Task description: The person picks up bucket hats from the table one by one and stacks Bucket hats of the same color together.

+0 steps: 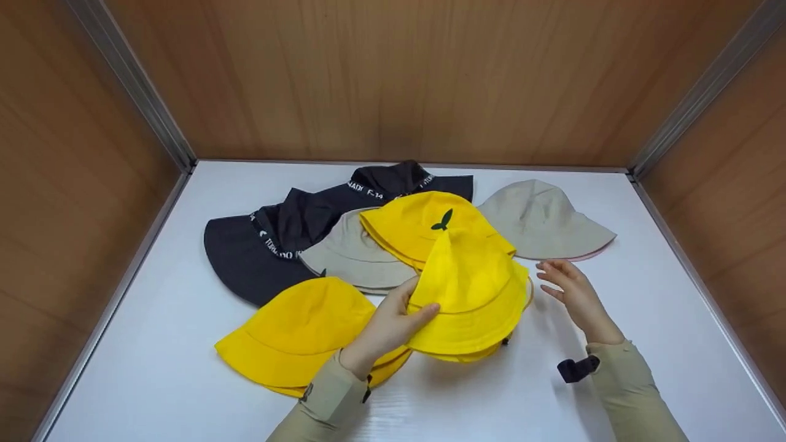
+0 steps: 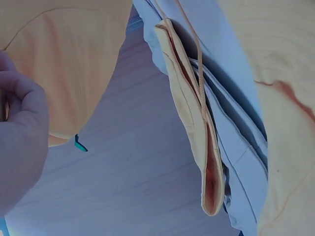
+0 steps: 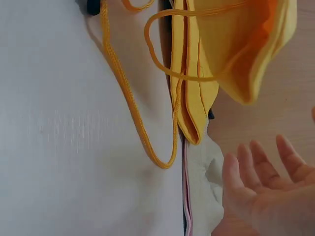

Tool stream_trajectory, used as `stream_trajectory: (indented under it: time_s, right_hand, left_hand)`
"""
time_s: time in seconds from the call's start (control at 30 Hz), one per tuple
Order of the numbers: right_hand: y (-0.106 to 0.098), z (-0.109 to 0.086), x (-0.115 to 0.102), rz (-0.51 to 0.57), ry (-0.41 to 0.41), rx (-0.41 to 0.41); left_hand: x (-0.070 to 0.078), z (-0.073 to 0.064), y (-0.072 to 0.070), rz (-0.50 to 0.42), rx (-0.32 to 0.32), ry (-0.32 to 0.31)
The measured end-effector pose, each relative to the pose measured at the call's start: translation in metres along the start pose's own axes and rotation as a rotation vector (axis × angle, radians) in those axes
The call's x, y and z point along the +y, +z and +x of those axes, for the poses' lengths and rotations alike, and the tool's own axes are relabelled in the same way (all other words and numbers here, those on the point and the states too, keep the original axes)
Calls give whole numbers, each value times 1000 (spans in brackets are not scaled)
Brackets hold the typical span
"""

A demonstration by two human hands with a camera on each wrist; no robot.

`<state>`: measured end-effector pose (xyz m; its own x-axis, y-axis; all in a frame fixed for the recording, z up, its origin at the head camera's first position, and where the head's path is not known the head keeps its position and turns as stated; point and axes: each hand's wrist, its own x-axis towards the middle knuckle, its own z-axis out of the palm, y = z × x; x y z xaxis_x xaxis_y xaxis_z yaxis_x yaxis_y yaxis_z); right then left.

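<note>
A yellow bucket hat with a green sprout on its tip is held up above the table by my left hand, which pinches its brim at the left, thumb on the outer side. The same hat fills the upper left of the left wrist view. My right hand hovers to the right of the hat, apart from it, fingers loosely spread and holding nothing. In the right wrist view an orange cord hangs in a loop near the hat's opening.
On the white table lie another yellow hat at front left, a yellow hat behind the held one, a grey hat, a beige hat at right, and black hats with white lettering. Wooden panels enclose the table.
</note>
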<state>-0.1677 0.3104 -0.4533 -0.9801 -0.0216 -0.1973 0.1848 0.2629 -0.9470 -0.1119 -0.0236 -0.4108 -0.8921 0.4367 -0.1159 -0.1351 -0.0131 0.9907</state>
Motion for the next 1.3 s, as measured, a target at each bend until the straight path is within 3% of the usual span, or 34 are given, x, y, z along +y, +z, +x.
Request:
stream_trajectory:
  time_s: [0.23,0.33,0.53,0.77,1.1,1.3]
  right_hand:
    - [3,3,4,225,-68,-372]
    - [4,4,3,262,-87,-463]
    - [6,3,1,207,-53,-458]
    - [12,-1,0,184,-23,-494]
    - [29,0,-7,110,-23,-521]
    - [40,0,-11,130,-51,-601]
  left_hand:
    - [3,-4,-7,-54,-89,-4]
    - [2,-4,-12,-53,-93,-23]
    - [0,-3,-27,-18,-112,-69]
    - [-3,-3,-53,123,-110,-86]
    - [-5,-5,-78,373,-3,-128]
    - [-6,-8,-98,450,1,-151]
